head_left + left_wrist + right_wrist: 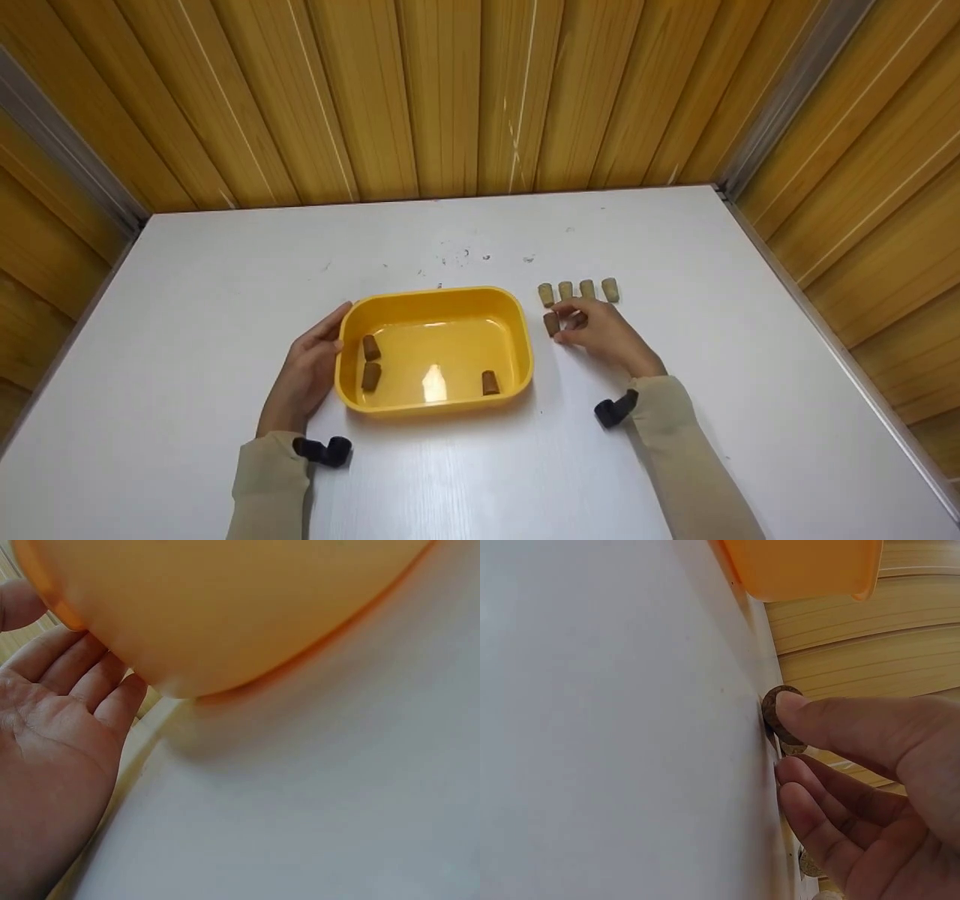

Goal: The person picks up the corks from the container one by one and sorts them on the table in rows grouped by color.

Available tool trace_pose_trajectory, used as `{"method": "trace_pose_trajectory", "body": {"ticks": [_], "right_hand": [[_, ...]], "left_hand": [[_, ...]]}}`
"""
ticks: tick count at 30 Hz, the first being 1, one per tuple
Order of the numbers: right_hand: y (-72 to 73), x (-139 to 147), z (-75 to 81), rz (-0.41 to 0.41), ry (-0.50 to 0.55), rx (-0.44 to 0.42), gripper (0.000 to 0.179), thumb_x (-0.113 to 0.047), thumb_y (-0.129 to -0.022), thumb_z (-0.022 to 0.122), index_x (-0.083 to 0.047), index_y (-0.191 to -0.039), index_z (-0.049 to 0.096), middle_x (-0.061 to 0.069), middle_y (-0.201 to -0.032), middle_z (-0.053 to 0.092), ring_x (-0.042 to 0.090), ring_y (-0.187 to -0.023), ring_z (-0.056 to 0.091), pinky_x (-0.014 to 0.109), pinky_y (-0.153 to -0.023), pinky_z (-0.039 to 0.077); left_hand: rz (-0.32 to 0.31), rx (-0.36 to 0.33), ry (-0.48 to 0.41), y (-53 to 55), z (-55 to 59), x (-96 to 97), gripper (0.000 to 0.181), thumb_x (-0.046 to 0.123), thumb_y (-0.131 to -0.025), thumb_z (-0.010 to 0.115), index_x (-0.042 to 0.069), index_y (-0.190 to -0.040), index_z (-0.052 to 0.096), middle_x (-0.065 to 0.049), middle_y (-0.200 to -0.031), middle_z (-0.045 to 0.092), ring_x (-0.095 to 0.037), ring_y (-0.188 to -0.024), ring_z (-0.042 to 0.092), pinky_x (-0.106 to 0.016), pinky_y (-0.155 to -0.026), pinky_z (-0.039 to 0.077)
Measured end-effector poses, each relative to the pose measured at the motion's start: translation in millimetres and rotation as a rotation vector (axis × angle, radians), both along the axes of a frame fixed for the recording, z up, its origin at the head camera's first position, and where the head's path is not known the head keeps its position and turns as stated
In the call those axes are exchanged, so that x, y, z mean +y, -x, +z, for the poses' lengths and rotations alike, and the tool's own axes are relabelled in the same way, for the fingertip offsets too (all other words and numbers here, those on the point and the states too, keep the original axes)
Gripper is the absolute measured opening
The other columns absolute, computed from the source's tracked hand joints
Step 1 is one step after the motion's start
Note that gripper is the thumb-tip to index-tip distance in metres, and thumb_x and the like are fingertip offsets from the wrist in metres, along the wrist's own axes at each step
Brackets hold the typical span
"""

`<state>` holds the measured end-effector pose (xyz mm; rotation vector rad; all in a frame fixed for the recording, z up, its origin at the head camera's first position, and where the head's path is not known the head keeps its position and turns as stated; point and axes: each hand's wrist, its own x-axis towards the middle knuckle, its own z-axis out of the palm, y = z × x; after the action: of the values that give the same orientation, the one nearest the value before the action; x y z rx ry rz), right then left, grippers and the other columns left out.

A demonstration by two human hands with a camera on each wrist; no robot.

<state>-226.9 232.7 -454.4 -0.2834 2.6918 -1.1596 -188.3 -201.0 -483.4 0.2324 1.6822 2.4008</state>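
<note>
A yellow plastic tub (435,300) sits on the white table. My left hand (304,367) rests against its left side, fingers extended along the outer wall in the left wrist view and thumb by the rim. Inside the tub lie two brown cork stoppers (371,376) at the left and another brown stopper (490,382) at lower right. Right of the tub, my right hand (604,334) pinches a brown cork stopper (551,324) between thumb and index finger, close over the table. A further brown piece (576,321) shows partly hidden under that hand.
Several tan cork stoppers (566,290) stand in a row just beyond my right hand. The white table (225,300) ends at yellow wood-patterned panels (442,97) at the back and sides. Dark marks dot the tabletop behind the tub.
</note>
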Motion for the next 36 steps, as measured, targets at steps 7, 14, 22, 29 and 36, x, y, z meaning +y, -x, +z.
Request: {"method": "trace_pose_trajectory", "body": {"ticks": [7, 14, 22, 29, 36], "right_hand": [[1.1, 1.6, 0.0, 0.009, -0.004, 0.004, 0.044, -0.013, -0.081, 0.075, -0.008, -0.124, 0.063, 0.01, -0.109, 0.067, 0.022, -0.094, 0.06, 0.033, -0.085, 0.052], [1.6, 2.9, -0.8, 0.026, 0.003, 0.011, 0.045, -0.013, -0.082, 0.074, -0.007, -0.125, 0.062, 0.011, -0.11, 0.067, 0.022, -0.093, 0.061, 0.033, -0.084, 0.052], [1.8, 6.9, 3.2, 0.019, 0.019, 0.001, 0.047, -0.015, -0.082, 0.074, -0.006, -0.126, 0.061, 0.013, -0.118, 0.064, 0.027, -0.102, 0.061, 0.041, -0.094, 0.052], [0.4, 8.5, 14.6, 0.004, 0.029, 0.025, 0.045, -0.017, -0.083, 0.073, -0.005, -0.125, 0.062, 0.015, -0.122, 0.064, 0.029, -0.105, 0.063, 0.044, -0.096, 0.052], [3.2, -0.1, 23.9, 0.025, 0.056, 0.023, 0.041, -0.018, -0.085, 0.072, -0.006, -0.123, 0.063, 0.012, -0.121, 0.063, 0.027, -0.105, 0.062, 0.042, -0.097, 0.052]], "left_hand": [[-0.004, 0.0, 0.006, 0.6, 0.1, -0.2, 0.058, -0.001, -0.094, 0.039, 0.006, -0.151, 0.029, -0.007, -0.159, 0.026, -0.005, -0.14, 0.035, -0.022, -0.113, 0.032], [0.008, -0.001, -0.009, 1.2, -1.9, -0.1, 0.058, -0.001, -0.093, 0.039, 0.004, -0.15, 0.029, -0.007, -0.158, 0.028, -0.004, -0.137, 0.039, -0.023, -0.112, 0.035], [0.013, 0.005, -0.01, 0.7, -2.7, 0.0, 0.059, -0.001, -0.092, 0.04, 0.003, -0.15, 0.028, -0.008, -0.158, 0.029, -0.003, -0.135, 0.041, -0.022, -0.111, 0.036], [0.014, -0.006, -0.013, 0.3, -0.2, 0.5, 0.059, -0.002, -0.093, 0.039, 0.003, -0.151, 0.027, -0.01, -0.159, 0.024, -0.002, -0.135, 0.04, -0.021, -0.111, 0.034], [0.022, -0.014, -0.017, -0.1, -0.1, 0.9, 0.059, -0.003, -0.093, 0.038, 0.004, -0.15, 0.028, -0.009, -0.159, 0.025, -0.001, -0.135, 0.041, -0.021, -0.111, 0.035]]}}
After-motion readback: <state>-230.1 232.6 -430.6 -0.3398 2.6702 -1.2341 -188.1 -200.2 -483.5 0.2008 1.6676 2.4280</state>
